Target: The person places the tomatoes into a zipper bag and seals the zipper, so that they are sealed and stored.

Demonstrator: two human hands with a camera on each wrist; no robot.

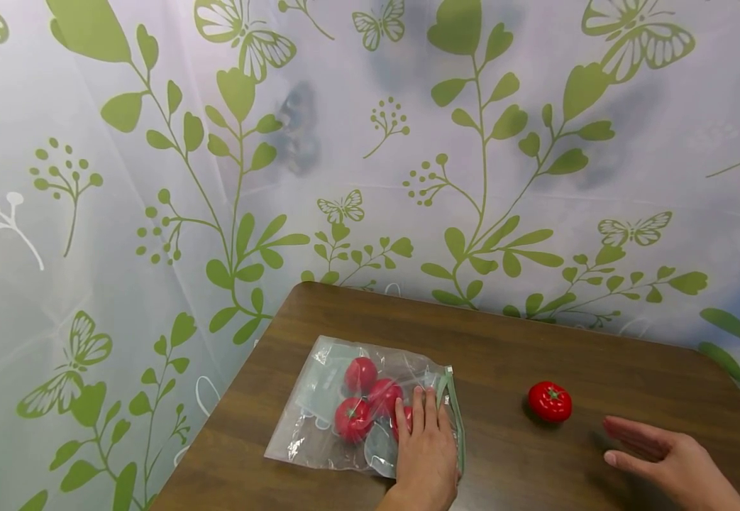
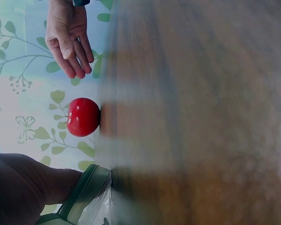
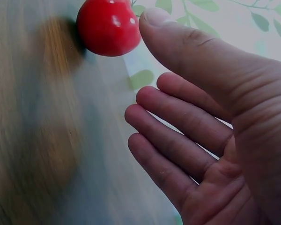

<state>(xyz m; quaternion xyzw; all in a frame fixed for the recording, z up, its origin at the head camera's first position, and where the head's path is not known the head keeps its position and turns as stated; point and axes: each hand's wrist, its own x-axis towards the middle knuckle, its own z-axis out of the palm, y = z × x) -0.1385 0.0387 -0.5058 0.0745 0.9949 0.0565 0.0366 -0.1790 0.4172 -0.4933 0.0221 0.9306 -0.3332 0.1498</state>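
A clear zip bag [image 1: 306, 433] with a green zip edge lies flat on the table, several red tomatoes [image 1: 353, 419] inside it. My left hand [image 1: 428, 454] rests on the bag near its zip end, fingers spread straight over the plastic and partly covering one tomato. Right of the bag, a single tomato [image 1: 550, 402] with a green stem top sits on the bare wood. My right hand [image 1: 676, 458] is held to the right of that tomato, apart from it, with fingers extended and thumb apart. In the right wrist view its palm [image 3: 225, 187] holds nothing.
The brown wooden table [image 1: 510, 468] has rounded back corners. Behind it and at the left hangs a pale curtain [image 1: 357, 156] printed with green leaves and butterflies, close along the table's back edge.
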